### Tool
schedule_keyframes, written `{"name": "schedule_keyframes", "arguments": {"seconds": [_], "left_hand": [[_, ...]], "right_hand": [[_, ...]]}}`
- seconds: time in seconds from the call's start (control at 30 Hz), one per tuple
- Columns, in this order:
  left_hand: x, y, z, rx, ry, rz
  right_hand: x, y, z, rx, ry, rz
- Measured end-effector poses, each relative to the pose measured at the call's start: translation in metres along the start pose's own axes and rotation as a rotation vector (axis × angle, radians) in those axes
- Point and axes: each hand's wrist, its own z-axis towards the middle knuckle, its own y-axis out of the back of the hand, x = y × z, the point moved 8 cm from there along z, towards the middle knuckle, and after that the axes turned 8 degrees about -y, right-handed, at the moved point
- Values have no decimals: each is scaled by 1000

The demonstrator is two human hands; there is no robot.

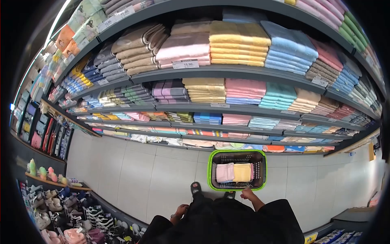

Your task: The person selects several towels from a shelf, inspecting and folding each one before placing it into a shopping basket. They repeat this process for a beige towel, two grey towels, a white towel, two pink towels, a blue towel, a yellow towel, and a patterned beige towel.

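A black shopping basket with a bright green rim (209, 171) stands on the floor in front of my feet. Folded towels lie inside it, a pale pink one (224, 173) on the left and a yellow one (242, 172) beside it. My right hand (246, 194) hangs just this side of the basket, near the rim in this view, its fingers curled closed with nothing showing in them. Down by my left side, my left hand (181, 210) is loosely curled, apart from the basket, and no object shows in it.
Ahead runs a long grey shelf unit (235, 70) stacked with folded towels; a price tag (185, 64) hangs on its upper edge. Behind me on the left is a rack of slippers (75, 215). Grey floor tiles (134, 171) lie between. A low counter (357, 215) stands at the right.
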Motion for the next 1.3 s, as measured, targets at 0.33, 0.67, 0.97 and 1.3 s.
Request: {"name": "schedule_keyframes", "arguments": {"seconds": [0.33,0.67,0.97,1.3], "left_hand": [[-24,173,84,108,3,-184],[-473,274,96,-384,-1155,167],[-754,204,-88,-601,-1819,488],[-850,153,-131,-1012,-1893,1142]], "right_hand": [[86,-133,-1,9,75,115],[112,-168,-30,14,84,254],[89,-122,-30,-56,20,377],[61,-82,-36,9,-26,345]]}}
